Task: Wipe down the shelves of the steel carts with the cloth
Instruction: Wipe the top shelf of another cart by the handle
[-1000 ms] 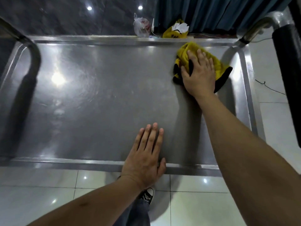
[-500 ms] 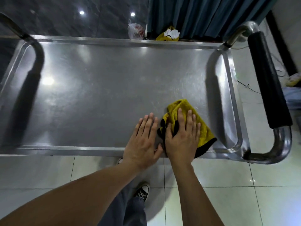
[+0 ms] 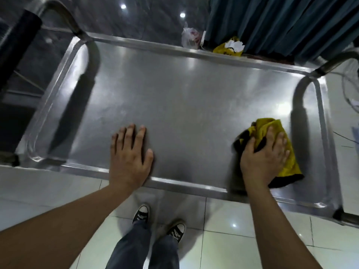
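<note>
The right hand (image 3: 263, 156) covers the middle of the yellow and black cloth (image 3: 272, 133), so the cloth's folds under the palm are hidden. The cloth and the fingers above it are smeared with motion blur. The left hand (image 3: 128, 156) hides the stretch of the steel shelf's (image 3: 184, 98) near rim under its heel. Far right of the right hand, the cart's handle (image 3: 338, 59) runs off the picture's edge. Far left of the left hand, the black-sleeved handle (image 3: 17, 41) is also cut off. Both forearms leave the bottom edge.
</note>
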`<state>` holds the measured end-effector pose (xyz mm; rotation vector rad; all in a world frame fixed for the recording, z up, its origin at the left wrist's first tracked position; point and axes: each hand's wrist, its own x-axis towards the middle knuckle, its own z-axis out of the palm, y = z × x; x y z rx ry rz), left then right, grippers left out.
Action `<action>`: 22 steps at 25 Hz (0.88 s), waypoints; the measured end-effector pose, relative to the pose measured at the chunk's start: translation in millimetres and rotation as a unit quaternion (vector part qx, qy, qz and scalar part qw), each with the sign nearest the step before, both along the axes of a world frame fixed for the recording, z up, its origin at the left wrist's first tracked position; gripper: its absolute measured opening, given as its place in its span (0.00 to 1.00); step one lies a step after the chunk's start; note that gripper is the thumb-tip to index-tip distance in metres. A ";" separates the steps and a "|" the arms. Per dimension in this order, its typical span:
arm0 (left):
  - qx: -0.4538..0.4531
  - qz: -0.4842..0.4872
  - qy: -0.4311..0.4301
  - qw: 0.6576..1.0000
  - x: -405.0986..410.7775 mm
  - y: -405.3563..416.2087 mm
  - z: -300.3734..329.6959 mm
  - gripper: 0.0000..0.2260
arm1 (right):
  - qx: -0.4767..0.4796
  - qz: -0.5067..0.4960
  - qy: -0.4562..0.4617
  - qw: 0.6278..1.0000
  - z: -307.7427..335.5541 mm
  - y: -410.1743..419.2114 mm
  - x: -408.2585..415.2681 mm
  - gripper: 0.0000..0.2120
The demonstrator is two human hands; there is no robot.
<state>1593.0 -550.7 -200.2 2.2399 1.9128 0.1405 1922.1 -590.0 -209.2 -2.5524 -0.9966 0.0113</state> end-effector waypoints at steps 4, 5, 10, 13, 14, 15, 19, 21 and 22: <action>-0.001 -0.004 0.008 1.000 -7.7 -0.2 -2.4 0.31 | -0.013 -0.008 0.004 1.000 6.3 104.2 -6.2 0.31; -0.001 -0.002 0.011 1.000 -8.9 1.0 -2.7 0.31 | -0.017 0.014 0.007 1.000 5.9 131.9 -20.9 0.31; -0.001 -0.003 0.021 1.000 -9.0 5.7 -3.4 0.31 | -0.032 0.255 0.004 0.966 5.9 228.0 -155.9 0.31; -0.002 0.000 0.014 1.000 -12.8 8.1 -3.6 0.31 | -0.031 0.376 0.012 0.926 1.9 245.0 -194.3 0.30; -0.003 0.001 0.012 1.000 -13.0 9.3 -2.9 0.31 | -0.028 0.386 0.019 0.922 -0.1 247.7 -187.2 0.30; -0.003 0.003 0.009 1.000 -12.9 10.4 -2.0 0.31 | -0.022 0.374 0.021 0.927 -2.3 247.6 -172.6 0.30; 0.000 0.004 0.007 1.000 -10.5 12.1 -3.1 0.31 | -0.008 0.189 0.008 0.982 -9.1 234.4 -71.8 0.31; 0.004 0.005 0.003 1.000 -9.6 12.2 -4.5 0.30 | -0.010 0.160 0.015 0.987 -5.0 217.7 -31.4 0.31; 0.006 0.006 0.000 1.000 -9.2 12.6 -4.8 0.30 | -0.010 0.161 0.019 0.987 -2.2 207.8 -24.3 0.31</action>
